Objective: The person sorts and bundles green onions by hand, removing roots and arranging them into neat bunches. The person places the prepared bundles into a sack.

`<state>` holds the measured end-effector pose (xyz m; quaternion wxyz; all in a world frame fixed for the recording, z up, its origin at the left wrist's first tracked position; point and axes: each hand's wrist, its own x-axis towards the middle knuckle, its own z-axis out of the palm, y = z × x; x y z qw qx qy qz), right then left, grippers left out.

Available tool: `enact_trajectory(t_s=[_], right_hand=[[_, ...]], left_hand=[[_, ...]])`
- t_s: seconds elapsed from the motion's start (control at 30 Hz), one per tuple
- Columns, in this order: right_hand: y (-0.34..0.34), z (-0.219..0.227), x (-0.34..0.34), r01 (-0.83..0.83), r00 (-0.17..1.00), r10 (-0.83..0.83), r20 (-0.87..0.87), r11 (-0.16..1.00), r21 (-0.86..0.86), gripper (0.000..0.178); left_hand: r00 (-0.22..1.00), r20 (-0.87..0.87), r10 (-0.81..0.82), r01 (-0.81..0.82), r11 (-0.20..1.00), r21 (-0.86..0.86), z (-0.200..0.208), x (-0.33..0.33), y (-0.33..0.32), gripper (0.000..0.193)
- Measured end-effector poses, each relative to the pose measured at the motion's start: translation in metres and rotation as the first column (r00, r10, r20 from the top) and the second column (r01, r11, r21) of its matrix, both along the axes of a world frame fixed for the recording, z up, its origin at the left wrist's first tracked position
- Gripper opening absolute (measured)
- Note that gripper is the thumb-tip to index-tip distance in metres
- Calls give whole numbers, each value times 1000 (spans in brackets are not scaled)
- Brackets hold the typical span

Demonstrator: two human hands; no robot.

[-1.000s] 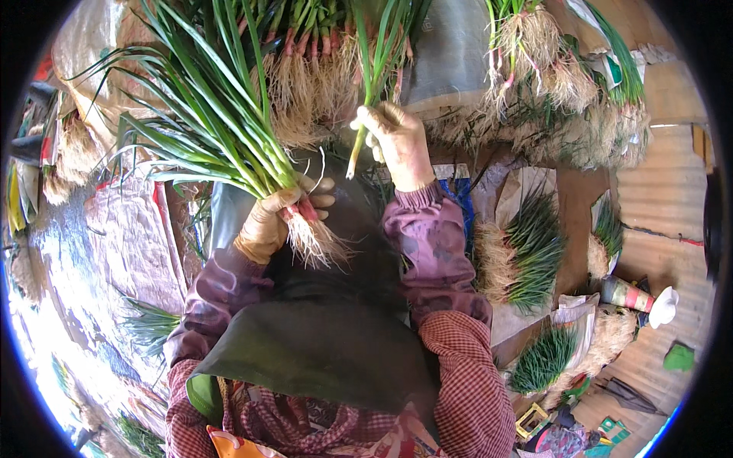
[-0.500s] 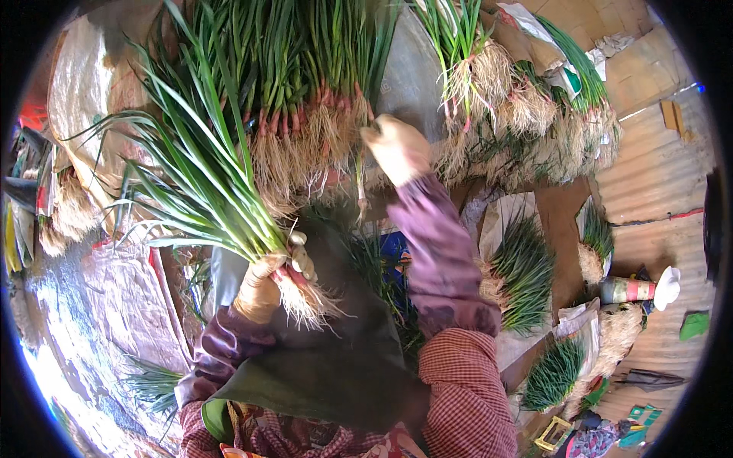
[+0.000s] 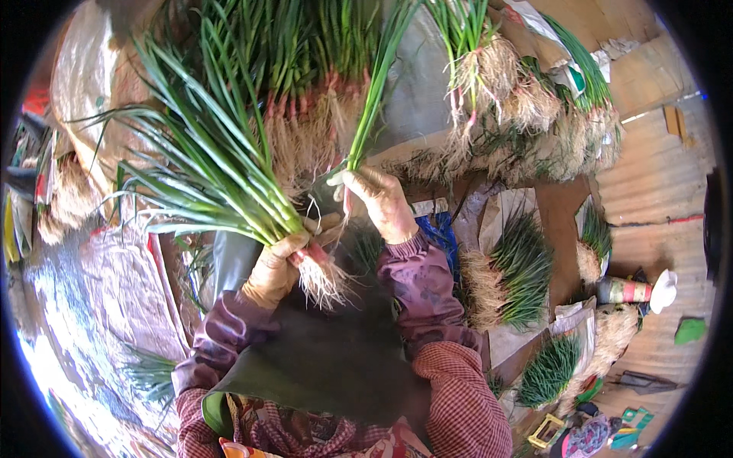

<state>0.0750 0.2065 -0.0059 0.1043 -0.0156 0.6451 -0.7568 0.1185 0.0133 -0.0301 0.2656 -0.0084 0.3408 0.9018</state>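
Gathered in my gloved left hand (image 3: 279, 263) is a bunch of green onions (image 3: 229, 179), gripped near the pinkish bases. Its pale roots hang past my fingers, and the long leaves fan toward the upper left. My gloved right hand (image 3: 376, 200) pinches a few loose green onion stalks (image 3: 374, 107) just above their roots, close to the right of the bunch. Beyond both hands lies a big pile of green onions (image 3: 305, 91), roots toward me.
More onion bundles (image 3: 489, 76) lie at the upper right. Along the right side rest further bundles (image 3: 527, 267) on paper, a striped cone (image 3: 624, 290) and a yellow frame (image 3: 547, 431). A dark green apron (image 3: 321, 374) covers my lap; pale sheeting (image 3: 130, 282) spreads to the left.
My right hand has drawn back from the pile toward the bunch, bringing a few green onion stalks with it. The left hand has risen slightly with its bunch.
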Motion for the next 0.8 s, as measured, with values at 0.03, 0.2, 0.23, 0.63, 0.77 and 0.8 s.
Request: enact_trajectory(t_s=[0.03, 0.2, 0.23, 0.63, 0.77, 0.8], right_hand=[[-3, -4, 4, -11, 1000, 11, -13, 1000, 4, 26], [39, -68, 44, -163, 987, 159, 37, 929, 331, 27], [56, -87, 65, -224, 974, 185, 134, 881, 416, 22], [-21, -43, 37, 263, 885, 40, -465, 779, 569, 12], [-44, -31, 42, 442, 765, 173, -620, 559, 701, 19], [-46, -31, 43, 424, 774, 192, -603, 550, 719, 17]], left_hand=[[999, 37, -28, 27, 1000, 13, -6, -2, -3, 25], [993, 106, -55, 47, 996, 73, 5, 4, -14, 29], [1000, -5, -24, 24, 997, 73, 0, 4, -17, 29], [992, 24, -122, 124, 964, -235, -13, 13, -4, 26], [979, 164, 123, -63, 941, -333, -29, 12, -5, 8], [981, 147, 129, -74, 940, -333, -30, 13, -7, 8]])
